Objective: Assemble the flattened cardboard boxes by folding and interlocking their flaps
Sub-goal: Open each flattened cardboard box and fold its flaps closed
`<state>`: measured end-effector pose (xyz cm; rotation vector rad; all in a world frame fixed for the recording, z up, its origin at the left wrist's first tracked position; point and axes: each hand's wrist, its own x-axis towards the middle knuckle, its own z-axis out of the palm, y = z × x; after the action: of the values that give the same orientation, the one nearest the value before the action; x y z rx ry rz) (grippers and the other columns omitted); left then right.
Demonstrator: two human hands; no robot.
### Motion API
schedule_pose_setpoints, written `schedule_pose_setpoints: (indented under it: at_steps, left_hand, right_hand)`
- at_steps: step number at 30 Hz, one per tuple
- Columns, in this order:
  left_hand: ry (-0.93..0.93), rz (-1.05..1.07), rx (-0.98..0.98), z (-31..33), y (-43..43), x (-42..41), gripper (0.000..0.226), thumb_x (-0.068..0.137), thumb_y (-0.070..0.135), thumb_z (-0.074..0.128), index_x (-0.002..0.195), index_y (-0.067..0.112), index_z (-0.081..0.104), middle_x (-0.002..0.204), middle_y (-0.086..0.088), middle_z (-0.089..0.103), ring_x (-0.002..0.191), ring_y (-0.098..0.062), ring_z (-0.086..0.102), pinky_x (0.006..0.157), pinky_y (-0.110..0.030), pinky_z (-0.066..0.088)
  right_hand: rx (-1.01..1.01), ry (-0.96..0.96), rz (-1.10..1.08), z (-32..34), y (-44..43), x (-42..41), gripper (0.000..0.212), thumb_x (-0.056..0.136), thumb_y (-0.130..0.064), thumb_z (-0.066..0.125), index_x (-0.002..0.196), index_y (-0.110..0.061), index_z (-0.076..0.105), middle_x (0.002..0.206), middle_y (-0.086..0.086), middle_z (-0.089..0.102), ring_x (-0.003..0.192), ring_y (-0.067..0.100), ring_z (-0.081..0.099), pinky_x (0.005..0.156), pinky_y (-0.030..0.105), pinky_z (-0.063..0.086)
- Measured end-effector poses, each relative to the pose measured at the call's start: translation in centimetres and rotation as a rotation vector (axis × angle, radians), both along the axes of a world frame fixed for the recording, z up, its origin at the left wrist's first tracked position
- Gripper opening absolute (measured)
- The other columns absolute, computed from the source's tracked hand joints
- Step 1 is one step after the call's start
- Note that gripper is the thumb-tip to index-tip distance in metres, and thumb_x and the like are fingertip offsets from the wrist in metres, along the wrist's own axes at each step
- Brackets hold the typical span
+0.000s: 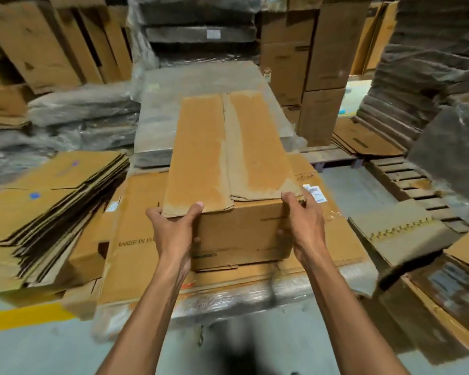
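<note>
An assembled brown cardboard box (241, 234) stands in the middle of the view on a flat cardboard sheet (136, 255). Its two long top flaps (228, 150) are folded shut and meet along the centre. My left hand (173, 228) grips the near left corner, thumb on top of the left flap and fingers on the side wall. My right hand (301, 220) grips the near right corner, fingers curled over the top edge.
A fanned stack of flattened boxes (46, 207) lies at the left. Plastic-wrapped bundles (211, 85) sit behind the box. Tall cartons (322, 63) rise at the back right, a wooden pallet (406, 177) and more flattened cardboard (450, 280) at the right. A yellow floor line (22, 315) runs at lower left.
</note>
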<state>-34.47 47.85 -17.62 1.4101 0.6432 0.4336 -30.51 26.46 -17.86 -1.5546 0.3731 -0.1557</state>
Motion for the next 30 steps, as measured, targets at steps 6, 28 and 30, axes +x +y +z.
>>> schedule_pose_setpoints:
  at_steps: [6,28,30]
  left_hand:
    - [0.061,-0.017,0.088,-3.8,-0.2,-3.6,0.066,0.078,0.042,0.086,0.116,0.030,0.033,0.117,-0.001,0.056,0.102,-0.021,0.061,0.086,-0.050,0.057]
    - [0.077,-0.569,1.647,-2.7,-4.6,-1.8,0.072,0.098,0.067,0.020,0.159,0.028,0.023,0.168,0.002,0.024,0.156,-0.022,0.017,0.121,-0.062,0.005]
    - [0.042,-0.530,1.697,-1.0,-4.4,-0.9,0.073,0.098,0.068,0.027,0.158,0.026,0.026,0.165,0.000,0.030,0.153,-0.024,0.024,0.120,-0.061,0.010]
  right_hand:
    - [-0.080,0.008,-0.058,-4.1,0.8,-3.4,0.043,0.100,-0.048,0.055,0.140,-0.034,0.059,0.127,-0.006,0.063,0.117,0.018,0.056,0.104,0.042,0.047]
    - [1.073,0.582,-0.207,-16.7,5.3,-4.2,0.047,0.094,-0.059,0.061,0.077,-0.017,0.048,0.052,0.001,0.046,0.060,0.018,0.039,0.060,0.035,0.040]
    - [1.092,0.542,-0.230,-16.0,5.6,-3.7,0.043,0.092,-0.055,0.065,0.093,-0.013,0.057,0.072,0.005,0.057,0.079,0.021,0.053,0.086,0.042,0.049]
